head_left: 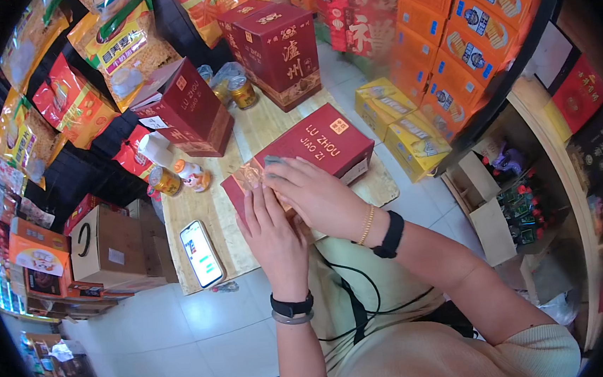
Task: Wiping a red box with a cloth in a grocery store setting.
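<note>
A dark red gift box with gold printing lies on its side on the wooden table in front of me. My left hand rests flat on its near left end, fingers stretched out over the gold-patterned band. Just right of it, my right hand presses a small grey wad, perhaps a cloth, against the same face; its fingers are bent and partly cover the wad. Behind stand two similar red boxes, one tall box and one box with a raised top flap.
A lit phone lies at the table's front left. Small bottles and gold cans stand on the table. Yellow cartons and stacked orange boxes are at the right. Snack bags hang at the left, above cardboard boxes.
</note>
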